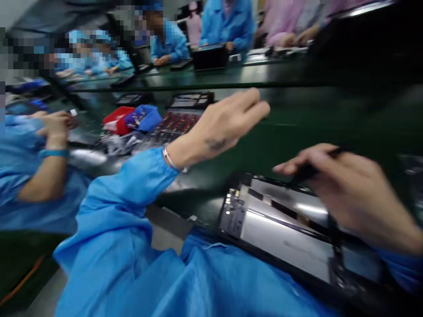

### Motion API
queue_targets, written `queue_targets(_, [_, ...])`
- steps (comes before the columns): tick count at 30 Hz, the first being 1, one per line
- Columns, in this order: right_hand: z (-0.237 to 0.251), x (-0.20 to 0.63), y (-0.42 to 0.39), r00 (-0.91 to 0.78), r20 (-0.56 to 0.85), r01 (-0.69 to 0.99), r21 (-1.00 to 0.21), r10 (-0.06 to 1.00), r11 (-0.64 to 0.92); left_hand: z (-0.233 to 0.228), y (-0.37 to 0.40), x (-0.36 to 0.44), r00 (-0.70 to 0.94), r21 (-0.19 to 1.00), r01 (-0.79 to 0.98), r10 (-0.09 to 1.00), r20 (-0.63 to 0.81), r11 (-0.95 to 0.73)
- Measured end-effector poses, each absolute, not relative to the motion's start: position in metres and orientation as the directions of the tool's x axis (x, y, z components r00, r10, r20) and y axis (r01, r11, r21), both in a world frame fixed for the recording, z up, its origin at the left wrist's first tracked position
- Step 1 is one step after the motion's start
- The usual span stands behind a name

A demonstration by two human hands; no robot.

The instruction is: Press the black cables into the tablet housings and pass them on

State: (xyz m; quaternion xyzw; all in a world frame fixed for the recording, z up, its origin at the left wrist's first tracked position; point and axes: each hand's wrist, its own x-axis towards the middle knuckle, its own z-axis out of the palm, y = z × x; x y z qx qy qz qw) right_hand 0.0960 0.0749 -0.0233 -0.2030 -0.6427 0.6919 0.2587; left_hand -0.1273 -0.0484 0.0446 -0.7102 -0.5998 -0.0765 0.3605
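From the head camera we see our left hand [224, 125] stretched out over the dark green conveyor belt [330, 119], fingers curled loosely inward with the back of the hand up; it hangs above the belt with nothing that we can make out in its grip, and the blur keeps us from telling whether the fingertips touch anything. A thin bracelet [170, 159] sits at its wrist, just where the blue smock sleeve [132, 189] ends. Our right hand [350, 193] is lower and nearer, well apart from the left, its fingers pinched around a slim black tool [317, 165] that looks like a pen or stylus, though motion blur hides its exact kind. That hand hovers over the opened tablet frame [284, 229], a flat black-edged device lying tilted at the edge of the bench against our lap, its silvery inner plate and a small circuit board at the upper left corner exposed. Whether the tool tip meets the plate we cannot tell. Farther left on the belt side stand a red bin [115, 121] and a blue bin [147, 116] just beside each other, with a tray of small parts [176, 121] next to them. At the left edge a co-worker's arm [46, 171] in blue with a wristband rests near the bench, and more people in blue smocks sit across the line.
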Motion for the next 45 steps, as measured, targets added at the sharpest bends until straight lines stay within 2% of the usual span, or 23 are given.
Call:
queue_targets(1, [-0.025, 0.096, 0.073, -0.811, -0.039, -0.07, -0.984, 0.584, -0.164, 0.038, -0.043, -0.107, 0.394, -0.512, 0.855, 0.741, 0.544, -0.078])
queue_targets(4, [-0.029, 0.094, 0.069, -0.84, -0.12, -0.106, -0.92, 0.529, -0.378, 0.02, -0.033, -0.071, 0.726, -0.71, 0.653, 0.482, 0.49, -0.262])
queue_targets(6, [-0.029, 0.097, 0.07, -0.809, -0.126, -0.144, -0.904, 0.574, -0.402, 0.013, -0.028, -0.064, 0.83, -0.761, 0.549, 0.327, 0.451, -0.345])
queue_targets(9, [-0.027, 0.103, 0.072, -0.774, -0.081, -0.179, -0.924, 0.628, -0.339, 0.01, -0.025, -0.062, 0.868, -0.769, 0.496, 0.272, 0.416, -0.404])
queue_targets(15, [-0.028, 0.107, 0.074, -0.786, -0.008, -0.168, -0.959, 0.618, -0.226, 0.009, -0.033, -0.062, 0.888, -0.801, 0.443, 0.319, 0.332, -0.402])
queue_targets(17, [-0.028, 0.106, 0.073, -0.758, 0.04, -0.158, -0.98, 0.651, -0.124, 0.007, -0.034, -0.063, 0.887, -0.778, 0.45, 0.322, 0.332, -0.439])
queue_targets(19, [-0.027, 0.105, 0.073, -0.713, 0.145, -0.146, -0.988, 0.686, 0.057, 0.004, -0.034, -0.063, 0.85, -0.701, 0.525, 0.327, 0.412, -0.482])
queue_targets(21, [-0.024, 0.106, 0.073, -0.669, 0.285, -0.126, -0.954, 0.686, 0.273, 0.003, -0.034, -0.064, 0.749, -0.594, 0.663, 0.408, 0.522, -0.456])
queue_targets(23, [-0.022, 0.107, 0.073, -0.642, 0.418, -0.125, -0.885, 0.643, 0.449, 0.005, -0.034, -0.064, 0.607, -0.506, 0.792, 0.525, 0.597, -0.342])
queue_targets(27, [-0.021, 0.11, 0.07, -0.618, 0.565, -0.14, -0.764, 0.547, 0.63, 0.01, -0.037, -0.063, 0.44, -0.433, 0.881, 0.659, 0.61, -0.188])
queue_targets(32, [-0.026, 0.112, 0.068, -0.618, 0.618, -0.125, -0.688, 0.486, 0.715, 0.01, -0.044, -0.061, 0.364, -0.358, 0.916, 0.747, 0.556, -0.18])
queue_targets(36, [-0.027, 0.111, 0.068, -0.635, 0.634, -0.097, -0.633, 0.442, 0.768, 0.008, -0.048, -0.056, 0.404, -0.388, 0.898, 0.742, 0.535, -0.21])
queue_targets(39, [-0.028, 0.111, 0.068, -0.656, 0.603, -0.074, -0.65, 0.453, 0.757, 0.009, -0.05, -0.066, 0.379, -0.366, 0.911, 0.735, 0.562, -0.19])
queue_targets(42, [-0.029, 0.112, 0.07, -0.657, 0.542, -0.022, -0.709, 0.525, 0.705, 0.007, -0.057, -0.102, 0.17, -0.27, 0.963, 0.829, 0.532, -0.024])
queue_targets(45, [-0.032, 0.111, 0.075, -0.638, 0.488, 0.005, -0.771, 0.596, 0.637, 0.0, -0.076, -0.147, -0.061, -0.219, 0.965, 0.932, 0.356, 0.147])
